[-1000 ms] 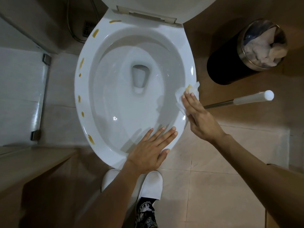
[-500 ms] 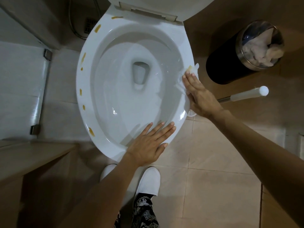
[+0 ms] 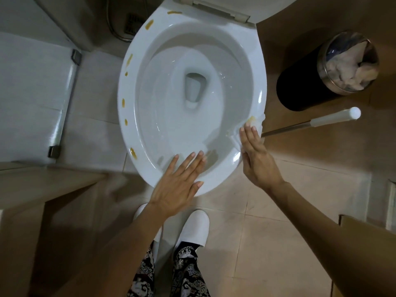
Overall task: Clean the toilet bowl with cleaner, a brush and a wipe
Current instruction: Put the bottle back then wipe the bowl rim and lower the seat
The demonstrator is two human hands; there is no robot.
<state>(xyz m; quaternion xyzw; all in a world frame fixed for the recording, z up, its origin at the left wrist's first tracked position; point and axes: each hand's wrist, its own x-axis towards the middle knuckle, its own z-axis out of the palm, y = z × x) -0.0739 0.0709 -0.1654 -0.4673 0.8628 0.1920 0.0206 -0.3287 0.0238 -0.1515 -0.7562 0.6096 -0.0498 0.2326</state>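
Both hands lie flat: my right hand (image 3: 256, 155) presses a white wipe (image 3: 255, 125) (stained yellow) onto the toilet bowl (image 3: 126, 86) rim's right side, and my left hand (image 3: 177, 185) rests straight-fingered on the near rim.

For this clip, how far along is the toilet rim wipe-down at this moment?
Done: the right side of the rim looks free of marks. In hand: the right hand presses a white wipe with straight fingers onto the rim's right edge, a yellow smear on the wipe. The left hand rests flat on the front rim. Left: yellow-brown spots run along the left rim up to the hinge.
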